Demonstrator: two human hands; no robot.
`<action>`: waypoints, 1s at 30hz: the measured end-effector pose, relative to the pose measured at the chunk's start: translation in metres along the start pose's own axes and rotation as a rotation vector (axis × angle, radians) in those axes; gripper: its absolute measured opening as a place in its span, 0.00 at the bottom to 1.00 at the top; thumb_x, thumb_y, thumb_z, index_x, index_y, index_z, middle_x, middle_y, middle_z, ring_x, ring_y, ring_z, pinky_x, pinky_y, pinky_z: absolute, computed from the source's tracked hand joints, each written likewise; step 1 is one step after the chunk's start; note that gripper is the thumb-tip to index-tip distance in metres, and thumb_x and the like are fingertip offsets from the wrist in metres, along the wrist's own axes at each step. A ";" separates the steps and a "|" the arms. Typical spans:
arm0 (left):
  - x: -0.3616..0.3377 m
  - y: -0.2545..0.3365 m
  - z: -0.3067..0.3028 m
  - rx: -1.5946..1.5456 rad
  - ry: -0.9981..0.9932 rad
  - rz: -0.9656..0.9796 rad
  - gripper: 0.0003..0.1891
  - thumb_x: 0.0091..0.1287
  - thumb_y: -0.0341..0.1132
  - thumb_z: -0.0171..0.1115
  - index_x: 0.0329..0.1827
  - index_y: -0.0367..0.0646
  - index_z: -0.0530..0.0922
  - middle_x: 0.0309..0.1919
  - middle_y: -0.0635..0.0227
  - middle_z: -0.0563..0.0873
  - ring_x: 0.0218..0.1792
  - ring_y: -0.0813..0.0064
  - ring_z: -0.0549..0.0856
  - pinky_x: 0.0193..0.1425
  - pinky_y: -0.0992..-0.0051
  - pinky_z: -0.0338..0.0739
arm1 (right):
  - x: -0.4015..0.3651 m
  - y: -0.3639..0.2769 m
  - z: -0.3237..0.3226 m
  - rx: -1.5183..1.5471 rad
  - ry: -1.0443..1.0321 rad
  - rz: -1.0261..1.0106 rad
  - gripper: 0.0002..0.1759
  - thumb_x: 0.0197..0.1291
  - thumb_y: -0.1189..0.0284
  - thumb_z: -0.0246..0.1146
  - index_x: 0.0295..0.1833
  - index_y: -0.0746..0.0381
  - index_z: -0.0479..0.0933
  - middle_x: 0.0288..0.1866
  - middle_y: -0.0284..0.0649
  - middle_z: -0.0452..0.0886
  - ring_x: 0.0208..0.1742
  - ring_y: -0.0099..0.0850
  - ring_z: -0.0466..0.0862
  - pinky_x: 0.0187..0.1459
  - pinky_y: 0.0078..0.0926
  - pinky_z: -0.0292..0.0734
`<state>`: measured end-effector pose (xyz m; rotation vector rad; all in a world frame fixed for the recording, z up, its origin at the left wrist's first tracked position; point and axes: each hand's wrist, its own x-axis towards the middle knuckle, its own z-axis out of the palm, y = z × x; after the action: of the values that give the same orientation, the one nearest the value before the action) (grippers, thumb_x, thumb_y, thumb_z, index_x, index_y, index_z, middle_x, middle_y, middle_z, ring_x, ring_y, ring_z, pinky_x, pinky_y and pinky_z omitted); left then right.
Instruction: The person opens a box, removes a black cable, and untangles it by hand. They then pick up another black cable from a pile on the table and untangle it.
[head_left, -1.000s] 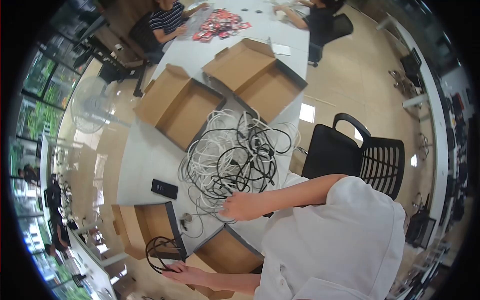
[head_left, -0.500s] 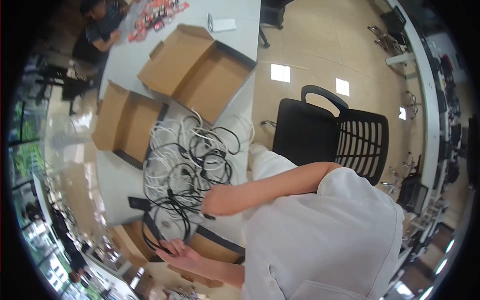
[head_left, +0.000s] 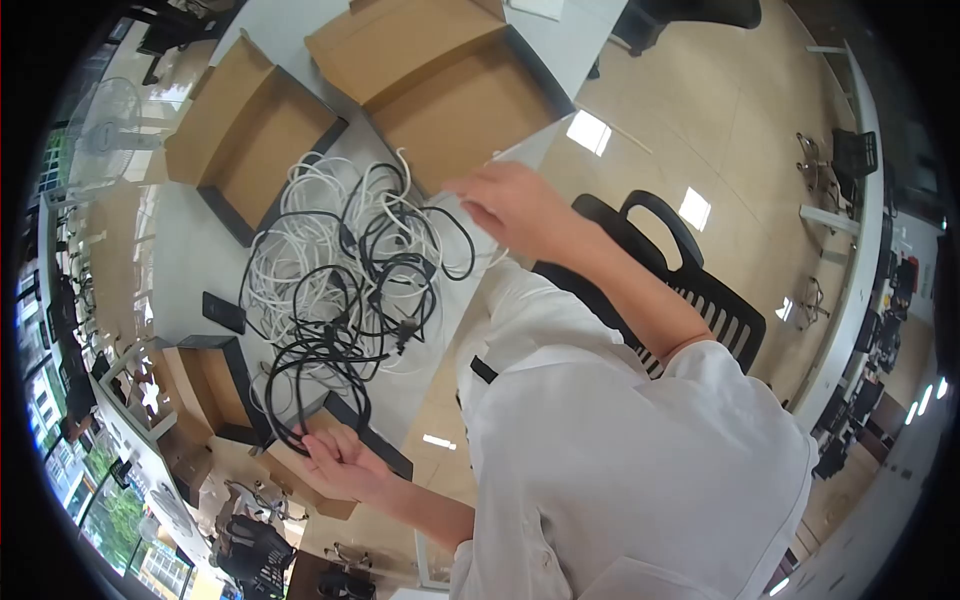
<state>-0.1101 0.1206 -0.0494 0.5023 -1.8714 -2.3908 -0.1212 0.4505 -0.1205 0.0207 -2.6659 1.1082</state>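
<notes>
The left hand (head_left: 340, 463), lower left of centre, is curled around a looped black cable (head_left: 269, 395); the right hand (head_left: 512, 208), upper centre, has fingers partly bent, and whether it grips anything cannot be told. Left of centre, tangled black and white cables (head_left: 330, 262) lie on a white table (head_left: 185, 265). Open cardboard boxes (head_left: 410, 45) stand beyond, at upper left and top centre.

Left hand (head_left: 338, 462) holding cable (head_left: 271, 405) (black), 4 boxes (head_left: 465, 112)

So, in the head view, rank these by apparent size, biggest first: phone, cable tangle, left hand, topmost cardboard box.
1. Cable tangle and topmost cardboard box, too close to rank
2. Left hand
3. Phone
</notes>
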 end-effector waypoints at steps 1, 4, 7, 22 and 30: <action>-0.002 -0.006 -0.006 -0.030 -0.042 0.021 0.08 0.73 0.35 0.53 0.39 0.39 0.71 0.18 0.80 0.54 0.15 0.88 0.51 0.21 0.82 0.46 | 0.001 -0.007 0.006 -0.002 0.013 -0.041 0.16 0.55 0.80 0.61 0.50 0.61 0.78 0.37 0.45 0.81 0.39 0.44 0.80 0.43 0.40 0.73; -0.004 -0.015 -0.016 -0.141 -0.196 0.041 0.09 0.73 0.35 0.54 0.44 0.38 0.73 0.18 0.80 0.56 0.16 0.88 0.52 0.22 0.81 0.47 | -0.003 -0.044 0.045 -0.166 -0.150 -0.162 0.11 0.46 0.76 0.61 0.39 0.60 0.78 0.28 0.39 0.78 0.35 0.41 0.80 0.36 0.40 0.74; 0.004 -0.038 -0.027 -0.451 -0.348 -0.036 0.12 0.71 0.36 0.57 0.49 0.37 0.72 0.17 0.81 0.55 0.14 0.87 0.52 0.21 0.81 0.47 | -0.033 -0.083 0.084 -0.043 -0.219 -0.310 0.20 0.47 0.73 0.64 0.49 0.61 0.77 0.42 0.40 0.79 0.48 0.38 0.79 0.50 0.38 0.72; 0.003 -0.078 -0.010 -0.918 -0.430 -0.330 0.15 0.75 0.45 0.49 0.49 0.43 0.73 0.18 0.82 0.53 0.15 0.86 0.50 0.20 0.79 0.47 | -0.032 -0.090 0.056 1.197 -0.585 0.509 0.31 0.72 0.47 0.45 0.70 0.57 0.59 0.57 0.35 0.74 0.59 0.26 0.72 0.58 0.31 0.68; -0.020 -0.144 0.073 -0.121 -0.363 -0.097 0.10 0.72 0.40 0.55 0.43 0.42 0.71 0.31 0.71 0.75 0.35 0.77 0.74 0.42 0.74 0.70 | -0.010 -0.021 0.052 0.674 -0.026 0.655 0.25 0.55 0.74 0.67 0.59 0.61 0.69 0.42 0.32 0.73 0.37 0.21 0.71 0.40 0.20 0.69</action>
<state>-0.0910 0.2314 -0.1675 0.1594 -1.8458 -2.7955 -0.1209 0.3982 -0.1435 -0.7538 -2.2185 2.1553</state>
